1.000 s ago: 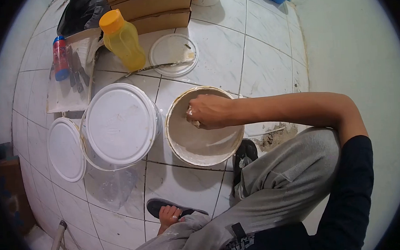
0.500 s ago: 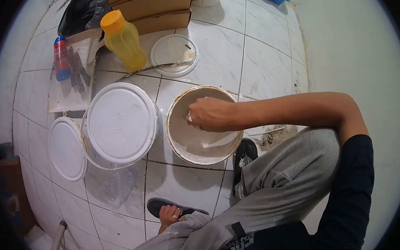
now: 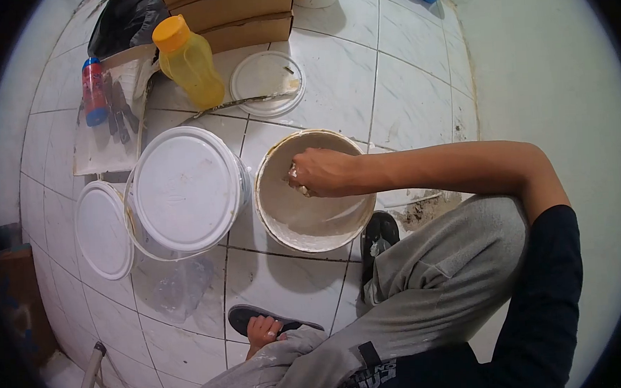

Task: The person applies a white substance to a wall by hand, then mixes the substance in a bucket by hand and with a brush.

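Observation:
My right hand (image 3: 323,173) is inside the round white bucket (image 3: 318,247), above the pale wet material (image 3: 319,225) in it. Its fingers are curled closed, with white smears on the knuckles. What they hold, if anything, is hidden. My left hand (image 3: 264,330) is low by my left trouser leg, above a dark sandal (image 3: 241,318). Its fingers are bent and close together, with a white spot on them; the wrist is partly covered and the palm does not show. Left of the open bucket stands a larger bucket with a white lid (image 3: 182,188).
Another white lid (image 3: 104,231) is at the far left. Behind are a yellow bottle with an orange cap (image 3: 195,70), a smeared lid (image 3: 265,66) with a thin strip across it, and a tray (image 3: 91,155) holding a red-and-blue bottle (image 3: 94,91). A wall (image 3: 543,76) borders the right.
My right hand has shifted and turned slightly inside the bucket, so more of the white smears on its fingers shows. My left hand stays by the leg.

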A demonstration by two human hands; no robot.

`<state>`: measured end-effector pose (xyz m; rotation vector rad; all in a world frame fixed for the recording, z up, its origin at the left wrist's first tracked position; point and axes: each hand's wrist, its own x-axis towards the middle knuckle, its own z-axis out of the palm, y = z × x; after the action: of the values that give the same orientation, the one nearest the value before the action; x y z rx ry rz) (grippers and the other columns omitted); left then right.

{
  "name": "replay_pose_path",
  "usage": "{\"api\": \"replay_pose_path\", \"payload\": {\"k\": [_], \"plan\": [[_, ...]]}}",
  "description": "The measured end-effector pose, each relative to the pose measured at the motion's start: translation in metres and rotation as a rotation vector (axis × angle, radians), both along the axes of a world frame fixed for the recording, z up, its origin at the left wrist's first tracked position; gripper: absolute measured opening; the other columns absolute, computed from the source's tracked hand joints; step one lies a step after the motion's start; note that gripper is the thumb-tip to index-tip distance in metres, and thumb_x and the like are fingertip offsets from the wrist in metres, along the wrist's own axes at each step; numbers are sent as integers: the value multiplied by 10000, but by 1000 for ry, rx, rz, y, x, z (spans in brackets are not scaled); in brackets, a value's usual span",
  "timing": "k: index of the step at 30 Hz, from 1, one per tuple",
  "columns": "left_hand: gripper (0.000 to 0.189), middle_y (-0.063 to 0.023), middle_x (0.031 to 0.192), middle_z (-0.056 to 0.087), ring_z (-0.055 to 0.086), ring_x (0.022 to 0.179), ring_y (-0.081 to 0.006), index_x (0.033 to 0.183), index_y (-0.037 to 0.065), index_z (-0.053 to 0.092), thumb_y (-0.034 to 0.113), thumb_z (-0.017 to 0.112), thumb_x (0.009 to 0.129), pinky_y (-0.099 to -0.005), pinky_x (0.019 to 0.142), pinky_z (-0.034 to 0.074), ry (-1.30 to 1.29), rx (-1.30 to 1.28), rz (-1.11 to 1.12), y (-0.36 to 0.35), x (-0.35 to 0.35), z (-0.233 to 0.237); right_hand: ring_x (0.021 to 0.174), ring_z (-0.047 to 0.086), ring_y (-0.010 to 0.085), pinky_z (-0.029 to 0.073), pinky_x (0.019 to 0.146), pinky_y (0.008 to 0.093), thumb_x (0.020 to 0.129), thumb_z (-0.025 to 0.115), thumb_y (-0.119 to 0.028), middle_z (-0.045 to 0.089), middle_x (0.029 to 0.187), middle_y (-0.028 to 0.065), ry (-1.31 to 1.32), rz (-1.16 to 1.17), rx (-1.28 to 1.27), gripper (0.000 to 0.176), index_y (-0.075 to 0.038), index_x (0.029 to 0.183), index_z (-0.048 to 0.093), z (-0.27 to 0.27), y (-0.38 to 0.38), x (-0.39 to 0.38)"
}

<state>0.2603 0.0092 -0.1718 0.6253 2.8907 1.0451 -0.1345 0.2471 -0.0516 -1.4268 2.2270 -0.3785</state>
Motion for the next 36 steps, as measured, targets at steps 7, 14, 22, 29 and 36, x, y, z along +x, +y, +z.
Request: {"api": "replay_pose_path", "payload": {"k": [7, 14, 22, 29, 36], "plan": [[387, -46, 659, 420, 424, 604, -216, 702, 106, 554, 455, 495, 860, -364, 571, 317, -20, -17, 9, 0, 2, 2, 675, 640, 366, 523, 595, 442, 703, 640, -72, 620, 680, 202, 63, -15, 9, 95, 11, 747, 653, 20, 1, -7], [254, -57, 619, 424, 422, 570, -234, 664, 86, 545, 338, 559, 690, -384, 542, 302, 23, 32, 21, 4, -4, 5, 668, 628, 353, 519, 589, 429, 684, 650, -68, 613, 680, 185, 160, 4, -68, 128, -8, 798, 661, 46, -9, -8], [383, -39, 656, 417, 420, 601, -214, 674, 119, 542, 453, 489, 855, -364, 569, 315, -8, -15, 7, 0, 0, 0, 692, 642, 357, 532, 614, 430, 738, 615, -63, 624, 707, 205, 103, -30, -55, 104, 29, 767, 655, 40, -11, -10], [386, -37, 649, 412, 413, 594, -215, 683, 124, 544, 462, 485, 860, -362, 565, 310, -3, -20, 5, 1, -1, 0, 719, 659, 369, 539, 619, 439, 743, 609, -58, 637, 734, 226, 47, -34, 14, 120, 51, 742, 660, 22, -12, -8], [394, -37, 649, 411, 412, 594, -211, 691, 119, 545, 463, 491, 874, -362, 570, 308, -25, -11, -3, 0, -2, 2, 637, 618, 370, 511, 562, 428, 688, 634, -38, 599, 657, 203, 49, -67, -48, 83, 40, 708, 618, 6, -5, -5]]}}
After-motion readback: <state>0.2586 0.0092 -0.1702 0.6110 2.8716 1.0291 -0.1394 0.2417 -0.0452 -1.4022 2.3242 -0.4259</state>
